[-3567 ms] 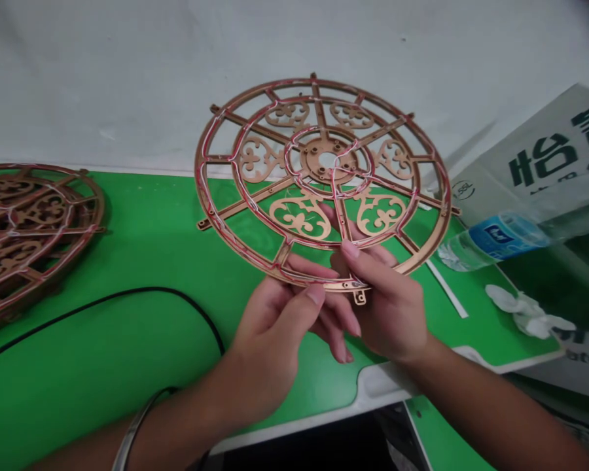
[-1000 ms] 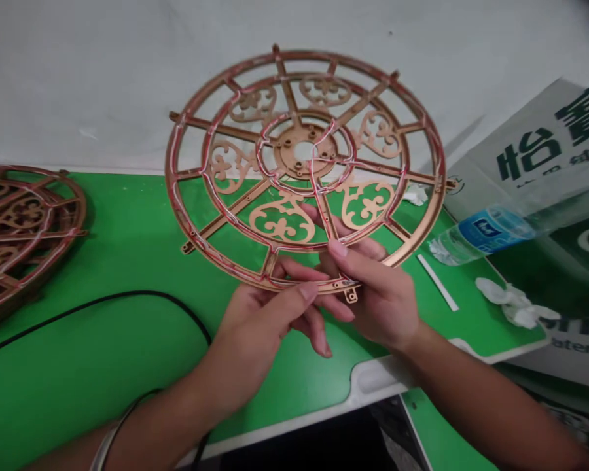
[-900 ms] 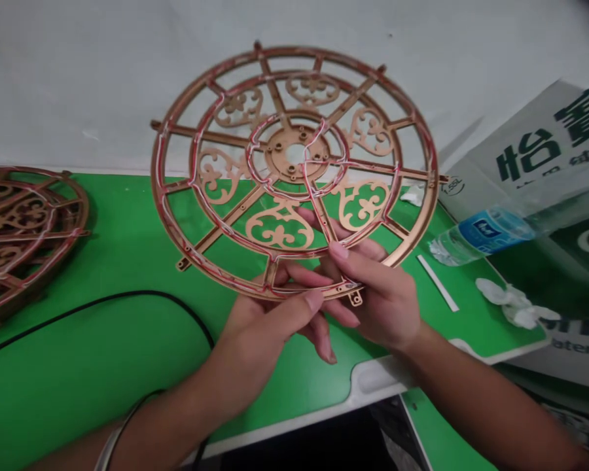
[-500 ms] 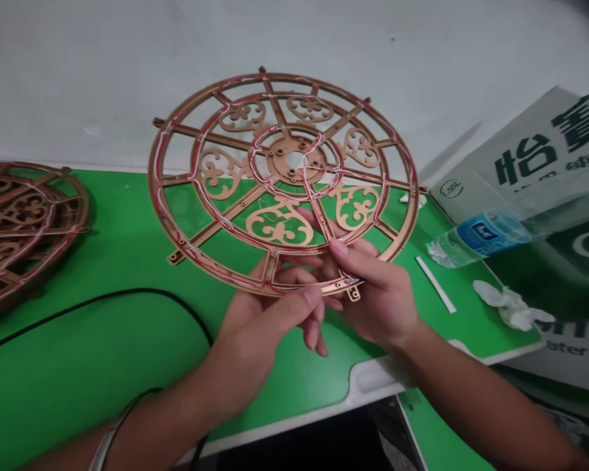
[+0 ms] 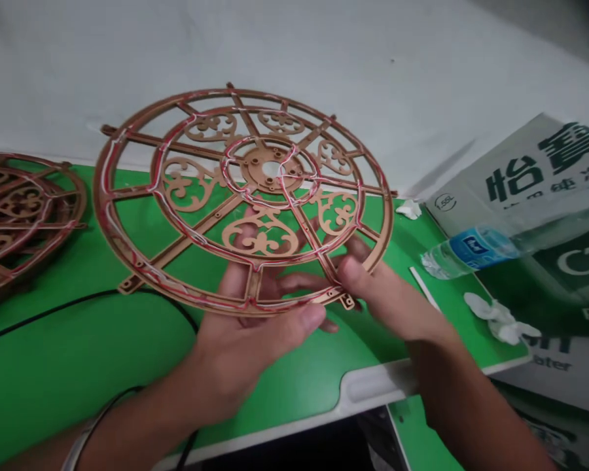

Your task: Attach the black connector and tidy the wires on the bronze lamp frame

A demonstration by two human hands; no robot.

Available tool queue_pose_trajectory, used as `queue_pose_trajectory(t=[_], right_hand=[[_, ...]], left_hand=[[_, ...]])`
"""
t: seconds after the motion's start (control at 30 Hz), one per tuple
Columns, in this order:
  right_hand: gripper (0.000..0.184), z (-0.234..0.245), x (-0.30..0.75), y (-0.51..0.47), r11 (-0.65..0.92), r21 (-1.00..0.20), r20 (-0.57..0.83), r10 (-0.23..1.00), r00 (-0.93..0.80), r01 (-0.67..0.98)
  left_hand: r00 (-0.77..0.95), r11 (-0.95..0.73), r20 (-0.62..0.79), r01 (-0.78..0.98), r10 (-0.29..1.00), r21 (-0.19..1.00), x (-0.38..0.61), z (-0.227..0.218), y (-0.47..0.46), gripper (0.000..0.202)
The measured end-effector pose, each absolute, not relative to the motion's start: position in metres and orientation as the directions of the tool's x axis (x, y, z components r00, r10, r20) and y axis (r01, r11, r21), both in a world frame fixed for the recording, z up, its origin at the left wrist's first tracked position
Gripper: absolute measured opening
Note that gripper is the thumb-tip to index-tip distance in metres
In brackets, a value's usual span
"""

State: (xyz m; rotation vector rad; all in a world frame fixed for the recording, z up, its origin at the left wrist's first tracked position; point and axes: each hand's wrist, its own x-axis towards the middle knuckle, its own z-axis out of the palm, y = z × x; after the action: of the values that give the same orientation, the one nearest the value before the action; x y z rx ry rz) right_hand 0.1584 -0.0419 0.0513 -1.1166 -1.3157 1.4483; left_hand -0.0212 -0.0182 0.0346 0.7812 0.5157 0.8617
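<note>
A round, gold-brown openwork frame with scroll ornaments is tilted above the green table. Red and white wires run along its rings and one spoke. My left hand grips the near rim from below, its thumb on top of the rim and its fingers underneath. On the near right side, my right hand also holds the frame, with the thumb by the lower end of a spoke. Parts of the fingers of both hands are hidden behind the frame.
Similar round frames lie at the left. A black cable crosses the green table. To the right are a water bottle, a white strip, crumpled tissue and a large carton. A wall stands behind.
The frame has shifted left and slightly down in view and tilted more. My right hand has turned and moved further out toward the right rim; my left hand keeps its hold.
</note>
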Motion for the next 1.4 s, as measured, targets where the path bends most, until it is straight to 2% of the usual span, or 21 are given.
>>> queue_pose_trajectory(t=[0.07,0.1,0.17,0.23,0.33,0.43,0.5,0.6,0.67,0.77,0.83,0.9,0.97,1.03,1.17,1.23,1.4], right_hand=[[0.05,0.059,0.181,-0.048,-0.069,-0.952,-0.205,0.867,-0.455,0.298],[0.045,0.063,0.192,-0.052,-0.065,-0.878,-0.31,0.832,-0.46,0.474],[0.033,0.07,0.209,-0.06,-0.08,-0.801,-0.387,0.825,-0.412,0.593],[0.025,0.074,0.218,-0.061,-0.128,-0.877,-0.33,0.861,-0.388,0.463],[0.024,0.075,0.211,-0.051,-0.099,-0.983,-0.14,0.948,-0.285,0.153],[0.021,0.067,0.195,-0.038,-0.044,-0.997,-0.053,0.988,-0.147,0.061],[0.019,0.059,0.186,-0.035,-0.031,-0.997,-0.037,0.996,-0.077,0.067],[0.033,0.048,0.178,-0.039,0.009,-0.986,0.019,0.998,0.058,0.168],[0.035,0.043,0.175,-0.044,0.069,-0.971,0.099,0.987,0.125,0.229],[0.031,0.04,0.172,-0.05,0.121,-0.954,0.171,0.971,0.167,0.274],[0.024,0.039,0.171,-0.052,0.105,-0.948,0.166,0.969,0.183,0.301],[0.015,0.039,0.172,-0.053,0.091,-0.957,0.141,0.976,0.166,0.277],[0.006,0.039,0.175,-0.054,0.055,-0.975,0.079,0.991,0.105,0.214],[0.013,0.039,0.179,-0.055,-0.003,-0.988,0.002,1.0,0.029,0.156],[0.019,0.036,0.185,-0.056,-0.054,-0.995,-0.06,0.996,-0.071,0.087],[0.017,0.034,0.186,-0.056,-0.029,-0.994,-0.04,0.993,-0.108,0.104],[0.013,0.033,0.191,-0.056,0.081,-0.954,0.025,0.98,-0.195,0.287]], left_hand=[[0.524,0.398,-0.102,-0.491,0.846,0.775,-0.02,0.03,-0.017,0.045],[0.506,0.392,-0.115,-0.485,0.855,0.782,-0.02,0.027,-0.017,0.041],[0.491,0.388,-0.14,-0.45,0.86,0.805,-0.019,0.02,-0.017,0.04],[0.483,0.399,-0.18,-0.4,0.857,0.825,-0.017,0.014,-0.017,0.049],[0.472,0.444,-0.254,-0.351,0.844,0.825,-0.013,0.009,-0.018,0.066],[0.492,0.504,-0.294,-0.375,0.819,0.778,-0.008,0.008,-0.018,0.062],[0.521,0.551,-0.314,-0.396,0.794,0.734,-0.005,0.008,-0.019,0.059],[0.553,0.614,-0.353,-0.408,0.755,0.675,0.0,0.009,-0.022,0.064],[0.573,0.648,-0.375,-0.398,0.728,0.649,0.002,0.009,-0.025,0.065],[0.583,0.675,-0.399,-0.391,0.708,0.626,0.002,0.006,-0.028,0.06],[0.606,0.701,-0.421,-0.35,0.675,0.621,0.001,0.002,-0.03,0.051],[0.62,0.718,-0.447,-0.292,0.645,0.631,0.002,-0.002,-0.031,0.042],[0.611,0.726,-0.472,-0.264,0.635,0.634,0.004,-0.006,-0.033,0.042],[0.597,0.729,-0.485,-0.269,0.639,0.629,0.006,-0.011,-0.034,0.043],[0.605,0.686,-0.436,-0.269,0.666,0.676,0.01,-0.018,-0.038,0.021],[0.609,0.67,-0.408,-0.29,0.68,0.683,0.011,-0.02,-0.039,0.016],[0.639,0.666,-0.381,-0.286,0.668,0.689,0.008,-0.016,-0.036,0.011]])
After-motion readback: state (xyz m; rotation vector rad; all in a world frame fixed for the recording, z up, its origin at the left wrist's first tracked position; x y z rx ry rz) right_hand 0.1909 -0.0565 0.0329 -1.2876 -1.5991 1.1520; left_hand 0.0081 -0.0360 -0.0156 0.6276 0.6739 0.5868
